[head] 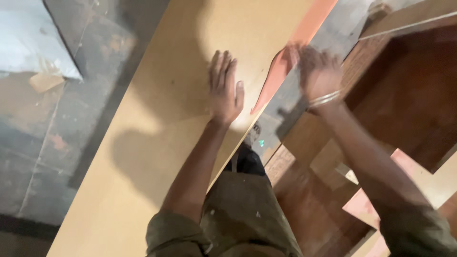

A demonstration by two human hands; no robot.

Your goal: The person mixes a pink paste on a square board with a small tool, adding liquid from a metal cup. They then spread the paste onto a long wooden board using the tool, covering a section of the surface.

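Note:
A long tan board (157,143) runs diagonally across the view. My left hand (225,88) lies flat on it, palm down, fingers together and stretched out. A thin orange-pink strip of edge banding (278,71) peels away from the board's right edge. My right hand (318,74) is blurred; it holds the strip's upper part between its fingers. A metal bangle (324,99) sits on that wrist.
Brown wooden boards and offcuts (309,190) lie on the floor at the right, beside a dark wooden box or cabinet (409,90). Grey stone floor (43,143) shows at the left, with a pale sheet (28,38) in the top left corner.

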